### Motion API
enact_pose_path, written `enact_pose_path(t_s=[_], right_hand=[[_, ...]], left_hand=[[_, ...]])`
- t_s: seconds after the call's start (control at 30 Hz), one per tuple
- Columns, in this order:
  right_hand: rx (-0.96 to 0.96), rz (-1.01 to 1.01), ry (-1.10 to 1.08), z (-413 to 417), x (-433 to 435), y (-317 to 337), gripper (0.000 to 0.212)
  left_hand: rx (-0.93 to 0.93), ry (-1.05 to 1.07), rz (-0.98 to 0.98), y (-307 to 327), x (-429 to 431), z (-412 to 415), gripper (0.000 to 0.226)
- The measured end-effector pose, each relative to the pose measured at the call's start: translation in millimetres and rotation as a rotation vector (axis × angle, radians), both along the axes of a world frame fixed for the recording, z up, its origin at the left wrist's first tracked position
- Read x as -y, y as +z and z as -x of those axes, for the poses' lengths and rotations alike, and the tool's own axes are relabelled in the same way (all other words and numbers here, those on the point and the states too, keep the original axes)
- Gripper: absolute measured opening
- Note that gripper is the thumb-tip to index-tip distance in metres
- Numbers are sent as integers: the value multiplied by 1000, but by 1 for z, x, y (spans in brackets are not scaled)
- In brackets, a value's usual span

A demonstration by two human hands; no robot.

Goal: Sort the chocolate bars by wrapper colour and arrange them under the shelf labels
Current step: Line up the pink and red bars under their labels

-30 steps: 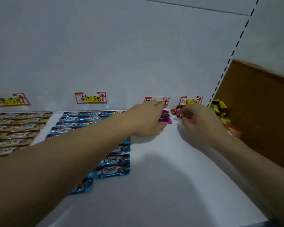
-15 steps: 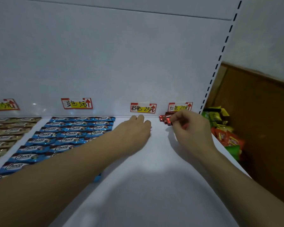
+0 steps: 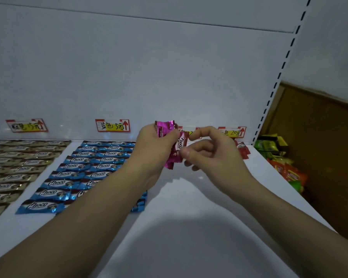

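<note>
Lifted off the shelf (image 3: pixel 189 217) right of the blue label (image 3: pixel 113 125), left hand (image 3: pixel 155 145) clamps stacked pink bars (image 3: pixel 165 127); right hand (image 3: pixel 211 151) pinches the front bar (image 3: pixel 179 144), probably to place it.

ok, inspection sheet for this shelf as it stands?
Surface: white shelf, dim light, arm shadows.
Job's things: gold bars in rows far left; blue bars in rows beside them; red bars at back right; pink bars held above the shelf; labels along the back.
Clutter: green, yellow and orange packets off the right edge.
Grippers: left hand grips the pink bars; right hand pinches the front one.
Cables: nothing seen.
Surroundings: white back panel, slotted upright, brown panel at right.
</note>
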State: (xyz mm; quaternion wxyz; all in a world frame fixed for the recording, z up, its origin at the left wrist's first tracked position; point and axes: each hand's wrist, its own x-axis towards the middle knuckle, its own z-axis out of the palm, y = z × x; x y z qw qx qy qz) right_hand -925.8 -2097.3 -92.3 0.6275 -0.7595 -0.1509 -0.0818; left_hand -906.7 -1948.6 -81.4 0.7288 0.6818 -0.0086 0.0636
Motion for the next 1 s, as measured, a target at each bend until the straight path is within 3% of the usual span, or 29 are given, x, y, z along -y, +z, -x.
enact_pose_path(t_s=[0.1,0.2,0.27,0.43,0.53,0.63,0.8,1.0], right_hand=[[-95,-112,35,-2,-18,9,35],[-62,-66,-2,-12,-23,18,26],[-11,71,-79,-32,-17,18,16],[18,809,-150,-87,6,-22,15],[202,871,-249,-96,8,-48,18],[312,826,-323,-86,8,-48,17],[234,995,-137,-77,-3,-54,30],[178,1181,-115,-92,-18,-53,38]], left_hand=[[-5,21,99,0,-10,0,10],[-5,60,61,6,-29,-2,13],[-66,70,194,12,-44,-5,15],[-315,-25,382,21,-64,-8,31],[-441,-109,504,18,-67,-10,35],[-510,-185,636,14,-73,-12,25],[-422,-202,667,14,-87,-14,28],[-356,-118,571,7,-91,-14,26]])
